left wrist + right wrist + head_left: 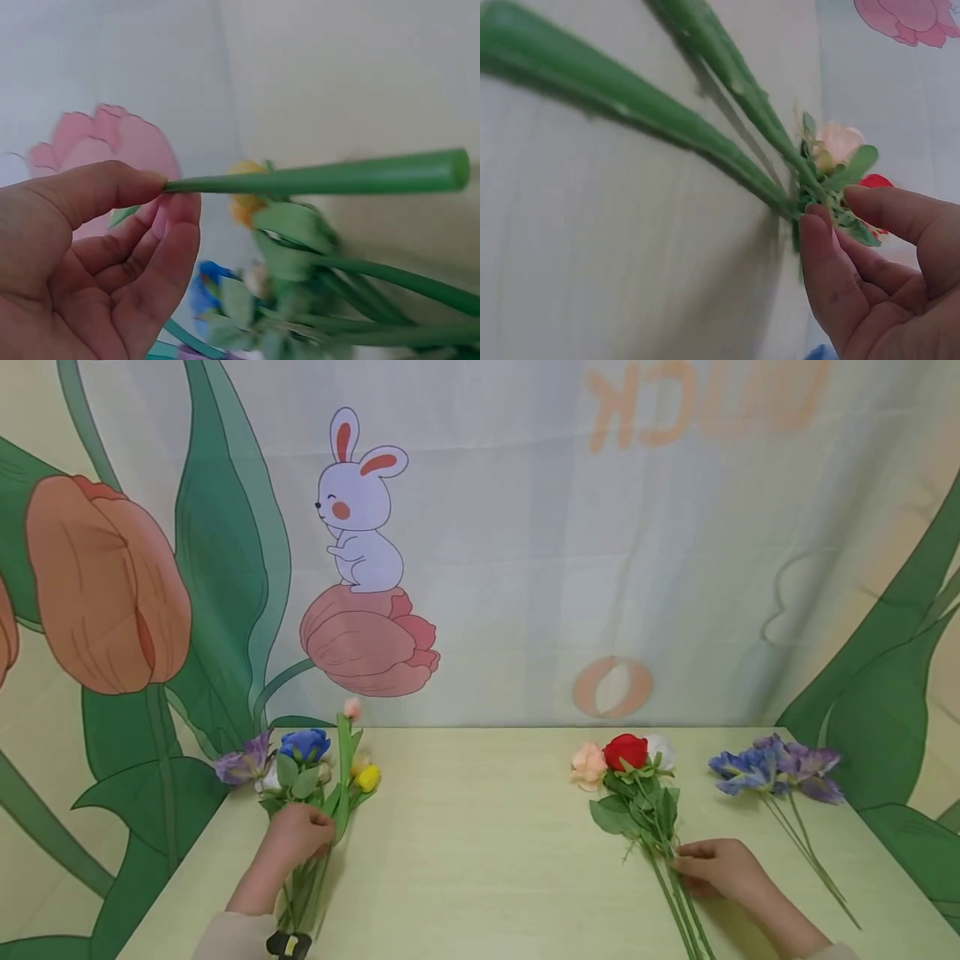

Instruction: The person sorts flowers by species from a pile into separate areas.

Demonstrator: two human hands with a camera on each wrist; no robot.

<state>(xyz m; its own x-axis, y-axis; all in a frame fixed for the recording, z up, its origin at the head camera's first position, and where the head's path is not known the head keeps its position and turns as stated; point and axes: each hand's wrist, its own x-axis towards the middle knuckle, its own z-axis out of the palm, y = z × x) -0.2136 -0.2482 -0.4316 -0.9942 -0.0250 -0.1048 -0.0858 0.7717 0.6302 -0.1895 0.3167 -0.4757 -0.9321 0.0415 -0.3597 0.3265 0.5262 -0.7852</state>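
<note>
My left hand (298,835) pinches the green stem (322,178) of a pink tulip (352,708) between thumb and fingers. Below it lie a blue rose (304,745), a purple flower (243,762), a yellow tulip (368,778) and other blooms. On the other side, my right hand (716,865) has thumb and fingertips around a rose stem (742,90) just under the leaves. That bunch holds a red rose (626,752), a peach rose (588,766) and a white rose (660,752). Which of its stems the fingers hold is partly hidden.
Blue and purple flowers (776,768) with thin stems lie at the table's far right. A small black object (288,945) with a yellow patch sits by the left stem ends. Behind the pale table (480,852) hangs a printed curtain (510,568) with a rabbit and tulips.
</note>
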